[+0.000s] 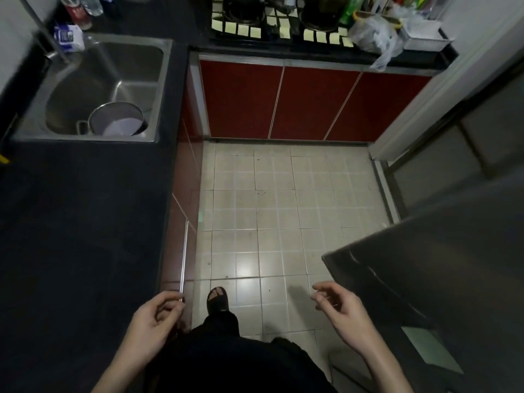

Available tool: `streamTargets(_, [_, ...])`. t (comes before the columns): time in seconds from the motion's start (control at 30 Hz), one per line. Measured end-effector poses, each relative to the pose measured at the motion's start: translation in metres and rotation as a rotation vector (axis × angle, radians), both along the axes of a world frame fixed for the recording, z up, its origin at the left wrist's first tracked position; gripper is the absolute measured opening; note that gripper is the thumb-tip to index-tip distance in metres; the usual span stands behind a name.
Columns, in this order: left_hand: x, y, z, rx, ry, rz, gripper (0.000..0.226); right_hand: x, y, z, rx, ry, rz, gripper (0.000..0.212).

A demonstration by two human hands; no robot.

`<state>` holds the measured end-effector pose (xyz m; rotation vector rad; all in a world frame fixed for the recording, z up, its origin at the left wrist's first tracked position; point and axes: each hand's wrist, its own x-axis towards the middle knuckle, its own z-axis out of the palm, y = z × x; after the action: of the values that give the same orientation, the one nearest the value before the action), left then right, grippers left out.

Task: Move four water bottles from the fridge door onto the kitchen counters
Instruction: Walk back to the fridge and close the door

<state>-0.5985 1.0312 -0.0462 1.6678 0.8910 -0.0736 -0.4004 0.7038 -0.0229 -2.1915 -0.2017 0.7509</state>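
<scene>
I look down at a narrow kitchen. My left hand (153, 319) hangs low at the edge of the dark counter (79, 222), fingers loosely curled and holding nothing. My right hand (343, 310) is also empty, fingers apart, close to the dark grey fridge (442, 265) on the right, whose door looks closed. A clear bottle (95, 5) stands at the far left corner by the sink, cut off by the frame's top edge. The bottles in the fridge door are hidden.
A steel sink (93, 89) with a pot (117, 119) in it sits in the left counter. A stove (272, 21) with pots, a plastic bag (374, 38) and a tray (422, 38) crowd the far counter above red cabinets (306, 103). My sandalled foot (217, 299) is on pale tiles.
</scene>
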Motion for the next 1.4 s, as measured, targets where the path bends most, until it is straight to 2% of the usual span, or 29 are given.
streamTargets(0.23, [0.117, 0.083, 0.02, -0.025, -0.035, -0.077, 0.018, 0.024, 0.018, -0.013, -0.189, 0.035, -0.082, 0.018])
streamTargets(0.43, [0.205, 0.116, 0.027, 0.013, -0.077, -0.193, 0.014, 0.044, 0.033, -0.012, -0.23, 0.057, -0.189, 0.022])
streamTargets(0.67, [0.291, 0.131, 0.016, 0.124, -0.064, -0.336, 0.019, 0.111, 0.06, -0.029, -0.167, 0.105, -0.29, 0.012])
streamTargets(0.83, [0.34, 0.144, 0.014, 0.153, -0.011, -0.372, 0.022, 0.185, 0.083, -0.033, -0.071, 0.146, -0.288, 0.016])
streamTargets(1.0, [0.391, 0.161, 0.009, 0.145, 0.0, -0.331, 0.029, 0.255, 0.106, -0.038, -0.014, 0.086, -0.311, 0.014])
streamTargets(1.1, [0.421, 0.17, 0.006, 0.107, -0.011, -0.308, 0.027, 0.292, 0.111, -0.032, 0.035, 0.043, -0.399, 0.019])
streamTargets(1.4, [0.559, 0.186, -0.017, 0.091, 0.041, -0.502, 0.022, 0.381, 0.111, -0.029, 0.035, 0.021, -0.541, 0.019])
